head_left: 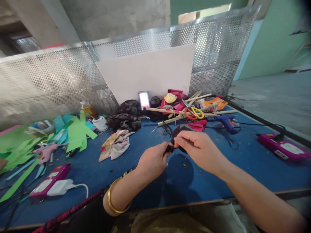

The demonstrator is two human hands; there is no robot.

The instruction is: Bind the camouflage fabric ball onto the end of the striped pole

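My left hand (154, 161), with a gold bangle on its wrist, is closed on a slim dark piece at the middle of the table. A long stick wrapped in pink and black material (80, 204) runs under my left forearm toward that hand; whether it joins the dark piece is hidden. My right hand (194, 147) pinches at the same spot, fingertips touching those of the left. Dark cloth (180, 129) shows just behind the right fingers, and its link to the held piece cannot be made out.
Orange and yellow scissors (194, 113), wooden sticks (170, 121) and a blue glue gun (227, 124) lie beyond my hands. A patterned cloth (116, 145), green paper strips (77, 131) and a pink glue gun (46, 152) are leftward. Purple power strips (283, 147) flank both sides.
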